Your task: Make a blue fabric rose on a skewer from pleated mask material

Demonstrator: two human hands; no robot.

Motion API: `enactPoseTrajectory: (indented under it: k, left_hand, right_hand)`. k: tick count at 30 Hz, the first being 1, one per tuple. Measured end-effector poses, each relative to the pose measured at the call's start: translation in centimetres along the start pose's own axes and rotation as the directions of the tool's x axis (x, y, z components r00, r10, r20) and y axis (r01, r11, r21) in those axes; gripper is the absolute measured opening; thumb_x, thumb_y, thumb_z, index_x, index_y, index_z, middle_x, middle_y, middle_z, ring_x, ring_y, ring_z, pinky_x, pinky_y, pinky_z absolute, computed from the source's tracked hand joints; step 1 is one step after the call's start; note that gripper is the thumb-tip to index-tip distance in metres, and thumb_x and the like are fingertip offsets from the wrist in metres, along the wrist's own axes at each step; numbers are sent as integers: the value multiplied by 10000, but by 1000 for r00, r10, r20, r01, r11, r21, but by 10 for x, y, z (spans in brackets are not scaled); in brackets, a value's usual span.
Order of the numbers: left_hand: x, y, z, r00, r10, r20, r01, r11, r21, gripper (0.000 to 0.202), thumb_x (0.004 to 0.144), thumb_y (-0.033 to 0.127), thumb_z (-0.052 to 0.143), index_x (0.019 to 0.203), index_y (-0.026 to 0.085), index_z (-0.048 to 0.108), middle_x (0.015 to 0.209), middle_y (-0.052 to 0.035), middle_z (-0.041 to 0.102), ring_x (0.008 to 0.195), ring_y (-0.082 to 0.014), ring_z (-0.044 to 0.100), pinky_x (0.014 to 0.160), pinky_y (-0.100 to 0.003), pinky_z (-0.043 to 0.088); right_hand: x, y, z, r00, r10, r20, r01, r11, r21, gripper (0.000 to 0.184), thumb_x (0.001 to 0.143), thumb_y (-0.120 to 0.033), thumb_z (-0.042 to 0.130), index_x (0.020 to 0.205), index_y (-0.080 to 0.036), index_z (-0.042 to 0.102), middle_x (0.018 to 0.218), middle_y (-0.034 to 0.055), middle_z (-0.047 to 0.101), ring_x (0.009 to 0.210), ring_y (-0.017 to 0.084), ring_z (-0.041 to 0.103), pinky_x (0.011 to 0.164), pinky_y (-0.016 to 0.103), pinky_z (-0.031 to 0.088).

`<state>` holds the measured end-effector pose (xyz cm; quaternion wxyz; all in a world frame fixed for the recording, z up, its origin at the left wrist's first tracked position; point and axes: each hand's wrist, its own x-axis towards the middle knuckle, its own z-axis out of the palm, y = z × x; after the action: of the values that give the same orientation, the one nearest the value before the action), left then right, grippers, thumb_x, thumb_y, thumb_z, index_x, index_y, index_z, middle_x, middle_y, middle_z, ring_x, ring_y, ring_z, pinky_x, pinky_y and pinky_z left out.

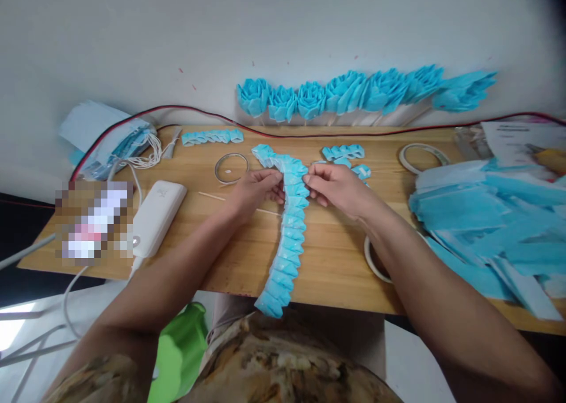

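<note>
A long strip of pleated blue petals (292, 220) runs down the middle of the table, its lower end hanging over the front edge towards my lap. My left hand (260, 188) pinches its left edge near the upper part. Opposite, the fingers of my right hand (329, 185) are closed on the petals' right edge. The strip's top end bends to the left. A thin wooden stick (212, 196) lies on the table, partly behind my left hand. Short folded blue pieces (342, 151) sit beyond my right hand, and another short pleated strip (212, 136) is at the back left.
Several blue fabric flowers (312, 99) on sticks lean along the wall. Tape rolls (232, 168) lie about. Cut blue sheets (477, 208) are heaped at right. A power bank (160, 217), a blurred-out phone (95, 223) and stacked masks (108, 135) are at left. A cable (274, 135) crosses the back.
</note>
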<state>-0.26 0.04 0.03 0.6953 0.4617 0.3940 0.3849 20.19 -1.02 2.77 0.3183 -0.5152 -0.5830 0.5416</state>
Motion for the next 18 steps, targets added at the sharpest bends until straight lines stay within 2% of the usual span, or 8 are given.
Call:
enactPoseTrajectory:
  k: [3,8,11,13,15,18]
  left_hand:
    - [0,0,-1,1000,10,28,-11,1000,5,326,842,421,787,787,113,694,729,-45,694,624,-116,656,620,-223,570]
    - [0,2,1,997,74,-29,-70,992,107,139,794,248,742,865,142,687,722,-2,678,623,-105,638,634,-217,557]
    - [-1,4,-1,991,124,-49,-119,987,107,204,755,200,701,952,145,706,781,-12,706,699,-128,670,690,-243,573]
    - [0,4,-4,987,143,-73,-138,988,71,301,745,196,692,1040,144,715,908,-43,746,802,-150,703,755,-260,581]
    - [2,4,-8,983,151,-107,-148,988,41,421,753,205,688,1171,153,702,1115,-88,760,940,-173,725,827,-271,577]
    - [6,4,-15,972,155,-176,-152,988,29,520,784,242,685,1297,167,656,1391,-130,672,1130,-202,705,921,-289,564]
  right_hand:
    - [0,1,0,1000,-18,-13,18,998,-62,272,933,-181,566,664,-199,526,586,-50,547,439,56,423,470,225,327]
    - [2,6,0,996,-83,-13,78,973,-217,273,902,-255,577,638,-207,531,558,-45,539,478,86,447,512,252,331]
    - [4,8,-2,990,-130,-50,105,934,-341,254,862,-253,576,614,-207,542,546,-38,540,518,105,460,556,268,329]
    - [6,9,-4,987,-137,-81,92,906,-414,238,845,-237,577,610,-206,558,552,-31,553,546,119,480,578,277,328]
    - [7,8,-4,986,-131,-104,63,870,-490,243,842,-216,582,600,-205,568,571,-22,581,572,130,507,596,285,328]
    - [10,9,-3,985,-117,-130,10,780,-626,249,859,-196,587,611,-202,606,631,4,648,623,152,557,618,297,326]
